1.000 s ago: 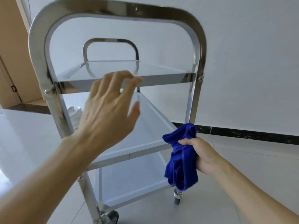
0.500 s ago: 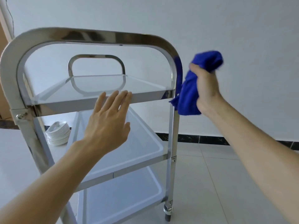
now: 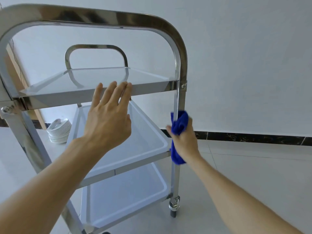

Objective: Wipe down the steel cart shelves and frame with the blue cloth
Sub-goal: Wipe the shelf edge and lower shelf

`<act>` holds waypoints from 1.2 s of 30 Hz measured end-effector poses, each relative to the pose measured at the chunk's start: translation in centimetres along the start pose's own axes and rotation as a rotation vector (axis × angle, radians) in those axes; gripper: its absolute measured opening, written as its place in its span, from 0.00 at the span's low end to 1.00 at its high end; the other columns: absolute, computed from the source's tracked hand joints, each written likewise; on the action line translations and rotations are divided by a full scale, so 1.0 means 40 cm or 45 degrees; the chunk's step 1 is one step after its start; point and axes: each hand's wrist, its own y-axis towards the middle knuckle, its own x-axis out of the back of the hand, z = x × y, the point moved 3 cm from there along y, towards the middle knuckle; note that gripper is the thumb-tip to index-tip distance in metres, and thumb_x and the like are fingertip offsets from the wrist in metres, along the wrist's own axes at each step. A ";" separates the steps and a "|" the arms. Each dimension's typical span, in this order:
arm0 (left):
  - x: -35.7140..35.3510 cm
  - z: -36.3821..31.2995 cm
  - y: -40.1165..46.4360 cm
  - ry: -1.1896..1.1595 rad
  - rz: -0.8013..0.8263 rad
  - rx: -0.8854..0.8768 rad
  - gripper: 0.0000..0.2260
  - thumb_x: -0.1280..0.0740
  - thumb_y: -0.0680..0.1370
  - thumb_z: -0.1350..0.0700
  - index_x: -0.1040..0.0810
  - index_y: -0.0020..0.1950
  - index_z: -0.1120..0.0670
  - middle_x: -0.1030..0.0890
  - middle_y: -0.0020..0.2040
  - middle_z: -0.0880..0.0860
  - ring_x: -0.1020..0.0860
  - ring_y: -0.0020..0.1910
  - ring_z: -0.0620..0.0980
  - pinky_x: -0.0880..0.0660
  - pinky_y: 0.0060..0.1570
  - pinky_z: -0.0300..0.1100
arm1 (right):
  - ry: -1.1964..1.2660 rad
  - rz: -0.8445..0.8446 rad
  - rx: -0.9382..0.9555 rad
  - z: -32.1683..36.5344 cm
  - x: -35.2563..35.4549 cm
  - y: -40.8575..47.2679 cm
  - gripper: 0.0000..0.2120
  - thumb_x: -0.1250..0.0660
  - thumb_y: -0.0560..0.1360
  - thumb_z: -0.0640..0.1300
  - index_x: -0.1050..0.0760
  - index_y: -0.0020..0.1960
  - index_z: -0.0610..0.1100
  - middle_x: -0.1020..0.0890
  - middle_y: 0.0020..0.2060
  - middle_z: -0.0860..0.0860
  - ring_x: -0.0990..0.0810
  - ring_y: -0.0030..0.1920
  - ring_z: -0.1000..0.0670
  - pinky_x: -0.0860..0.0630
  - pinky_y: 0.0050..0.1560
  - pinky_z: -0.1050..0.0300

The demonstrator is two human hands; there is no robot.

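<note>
**Inspector:** Cloth first. Handling?

**Assistant:** Blue cloth point(image 3: 179, 124) looks soft and light; best bunched in the fist. The right hand point(image 3: 184, 138) grips it around the cart's near right post point(image 3: 176, 105), between top and middle shelves.

**Inspector:** Other hand?

**Assistant:** Left hand point(image 3: 108, 119) spread flat, fingers straight, holding nothing, fingertips at the top shelf's front rim point(image 3: 152, 89). The steel looks rigid and slick. A plate stack point(image 3: 59, 130) sits on the floor beyond.

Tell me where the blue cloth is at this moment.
In the head view the blue cloth is right of centre, held by the right hand around the cart's near right upright post, between the top and middle shelves.
</note>
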 end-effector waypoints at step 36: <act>0.013 0.059 -0.084 -0.466 0.017 0.071 0.23 0.35 0.80 0.57 0.33 0.75 0.54 0.34 0.76 0.48 0.36 0.74 0.47 0.41 0.70 0.37 | -0.025 -0.020 -0.108 -0.129 -0.048 -0.019 0.18 0.29 0.76 0.53 0.38 0.55 0.57 0.20 0.39 0.56 0.18 0.31 0.53 0.21 0.29 0.53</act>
